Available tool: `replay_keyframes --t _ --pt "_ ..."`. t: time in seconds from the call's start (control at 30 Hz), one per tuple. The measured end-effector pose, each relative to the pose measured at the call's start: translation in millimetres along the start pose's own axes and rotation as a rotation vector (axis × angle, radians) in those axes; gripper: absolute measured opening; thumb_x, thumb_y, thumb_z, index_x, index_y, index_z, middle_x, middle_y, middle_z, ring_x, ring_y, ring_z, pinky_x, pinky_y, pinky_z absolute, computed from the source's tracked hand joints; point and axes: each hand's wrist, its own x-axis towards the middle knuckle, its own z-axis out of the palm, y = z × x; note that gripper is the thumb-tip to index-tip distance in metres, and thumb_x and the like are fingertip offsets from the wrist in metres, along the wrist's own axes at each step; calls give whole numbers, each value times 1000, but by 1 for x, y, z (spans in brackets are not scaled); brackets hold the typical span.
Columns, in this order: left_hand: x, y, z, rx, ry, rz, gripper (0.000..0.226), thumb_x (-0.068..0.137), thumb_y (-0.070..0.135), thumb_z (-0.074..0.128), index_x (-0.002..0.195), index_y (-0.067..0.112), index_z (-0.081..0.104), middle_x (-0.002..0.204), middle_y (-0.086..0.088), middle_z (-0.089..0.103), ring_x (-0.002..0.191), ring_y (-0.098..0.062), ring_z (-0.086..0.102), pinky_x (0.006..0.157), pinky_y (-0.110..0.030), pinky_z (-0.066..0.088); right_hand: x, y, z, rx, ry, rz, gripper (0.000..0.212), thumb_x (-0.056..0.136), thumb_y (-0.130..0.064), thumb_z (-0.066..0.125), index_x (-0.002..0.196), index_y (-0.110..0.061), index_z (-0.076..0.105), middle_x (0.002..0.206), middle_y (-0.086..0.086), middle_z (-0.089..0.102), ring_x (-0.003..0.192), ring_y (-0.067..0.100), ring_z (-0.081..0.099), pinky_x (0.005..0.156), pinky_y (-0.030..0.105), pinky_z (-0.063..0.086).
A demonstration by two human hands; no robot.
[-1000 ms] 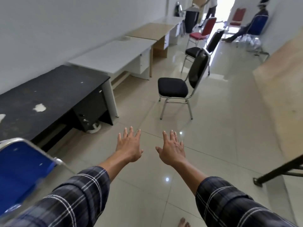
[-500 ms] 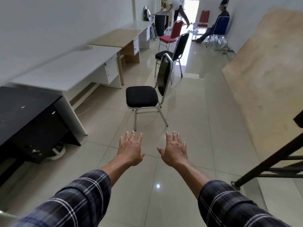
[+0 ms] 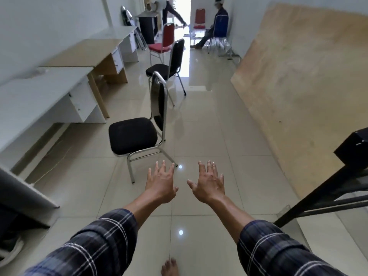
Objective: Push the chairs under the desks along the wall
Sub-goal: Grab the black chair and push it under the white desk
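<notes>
Currently approaching: left hand (image 3: pixel 161 184) and right hand (image 3: pixel 209 184) spread, grasping nothing, just short of the black chair (image 3: pixel 135 136); next, likely grip backrest, push left under the white counter (image 3: pixel 39 96).

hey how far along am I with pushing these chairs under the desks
Nothing looks done in this view. The nearest black chair stands out on the floor beside the white desk, not under it. Both hands, left and right, are open and reaching toward it, touching nothing. Left: this chair, the second black chair and the red chair.
</notes>
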Motion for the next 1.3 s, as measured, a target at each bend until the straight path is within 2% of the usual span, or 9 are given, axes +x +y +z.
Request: replay_keyframes --t 0.23,0.37,0.5,0.67,0.83,1.0,1.3 --pt "126 -3 -35 26 -2 116 86 89 45 58 154 24 5 161 -13 4 148 -34 -2 118 -50 3 110 -8 -23 45 62 103 84 94 -54 54 159 -21 11 167 12 6 154 27 0 121 55 9" --pt "189 6 -46 9 -40 132 81 91 52 51 154 25 6 161 -11 6 148 -32 1 119 -49 6 158 -4 -33 75 81 139 87 92 -54 57 158 -22 11 167 11 5 154 26 0 121 55 9" --pt "250 23 -49 13 -37 161 77 92 60 41 154 25 9 161 -11 8 148 -32 3 118 -49 7 217 11 -43 70 81 144 88 92 -55 57 159 -22 9 167 12 4 154 27 -1 121 55 8" --pt "337 52 -52 23 -34 136 78 92 61 39 154 25 7 161 -10 7 148 -32 2 118 -49 6 307 44 -60 57 62 137 89 92 -56 56 159 -21 8 167 12 4 154 28 -2 121 55 7" --pt "429 87 -62 7 -52 49 77 92 60 40 153 25 8 161 -11 8 148 -32 3 119 -51 7 404 80 -96 24 5 79 88 93 -55 56 159 -22 7 167 12 3 154 28 -3 121 55 6" --pt "505 108 -82 -39 8 -52 77 92 60 41 153 25 8 161 -12 9 148 -33 4 119 -52 8 496 100 -137 -43 -33 -12 86 94 -53 55 158 -21 9 167 12 3 154 28 -3 122 54 6" --pt "633 61 -109 -59 74 -293 78 93 57 42 153 20 9 160 -17 6 147 -35 3 119 -51 8 651 62 -147 -93 -96 -177 86 94 -52 56 158 -21 9 167 11 4 154 27 -2 123 54 7"
